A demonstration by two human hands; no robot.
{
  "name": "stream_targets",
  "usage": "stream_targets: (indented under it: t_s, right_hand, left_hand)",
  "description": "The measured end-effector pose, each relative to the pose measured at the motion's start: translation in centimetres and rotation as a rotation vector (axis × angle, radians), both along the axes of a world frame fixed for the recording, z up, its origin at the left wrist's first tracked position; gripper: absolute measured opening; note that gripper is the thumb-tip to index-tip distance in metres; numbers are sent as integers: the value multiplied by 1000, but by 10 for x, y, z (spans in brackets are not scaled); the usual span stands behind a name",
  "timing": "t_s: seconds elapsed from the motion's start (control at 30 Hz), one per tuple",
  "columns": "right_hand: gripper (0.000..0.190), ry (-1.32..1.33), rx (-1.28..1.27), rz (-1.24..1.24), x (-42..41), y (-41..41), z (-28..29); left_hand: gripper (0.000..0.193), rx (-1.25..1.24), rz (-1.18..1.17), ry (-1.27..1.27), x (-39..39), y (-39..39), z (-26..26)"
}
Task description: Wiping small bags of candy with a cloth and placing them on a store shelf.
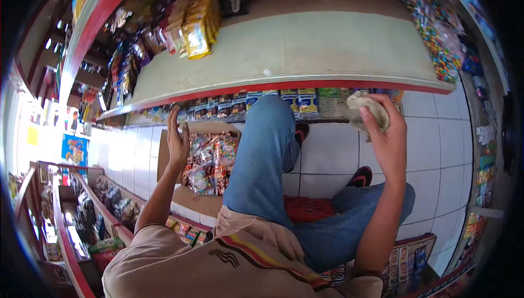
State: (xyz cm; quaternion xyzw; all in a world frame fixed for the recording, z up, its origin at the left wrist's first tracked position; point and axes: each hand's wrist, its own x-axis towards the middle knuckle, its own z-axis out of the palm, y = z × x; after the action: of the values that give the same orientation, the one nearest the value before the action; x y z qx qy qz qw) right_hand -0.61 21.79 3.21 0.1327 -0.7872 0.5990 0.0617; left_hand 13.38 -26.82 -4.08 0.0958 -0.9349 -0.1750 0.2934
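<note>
My right hand (389,128) grips a crumpled off-white cloth (362,103) just in front of the shelf's red front edge, toward its right end. My left hand (179,142) is raised with nothing in it, fingers up and the thumb apart, near the left part of that edge. Before me runs a pale shelf board (311,48), with a small white scrap (267,72) by its front lip. Yellow packets (198,38) stand in a row on its left part. Bags of multicoloured sweets (442,52) hang or lie at its right end; which, I cannot tell.
An open cardboard box (163,154) holding bagged sweets (213,160) stands on the tiled floor (327,146) beside my knee. Below the board are rows of small packets (307,103). A red plastic seat or crate (307,208) is under me. More stocked shelves (487,162) line the right side.
</note>
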Motion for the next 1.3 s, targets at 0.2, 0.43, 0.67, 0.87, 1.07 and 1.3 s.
stream_targets:
  t_s: [0.2, 0.43, 0.67, 0.87, 1.07, 1.3]
  right_hand:
    - [28, -141, 115, 26, -7, -16, -20]
    - [29, -245, 179, 46, -15, -35, -42]
    - [28, -322, 261, 83, -19, -48, -64]
    - [31, -361, 349, 127, -20, -52, -73]
    - [30, -323, 425, 139, -14, -64, -66]
    - [30, -329, 323, 126, -16, -62, -55]
  left_hand:
    - [38, 83, 176, -236, 96, -61, -72]
    - [38, 207, 255, -359, 140, -61, -136]
    - [40, 166, 244, -393, 131, -25, -158]
    - [53, 150, 334, -550, 84, 28, -159]
    - [40, 371, 285, -538, 77, 2, -167]
    - [36, 1017, 95, -195, 52, -22, -72]
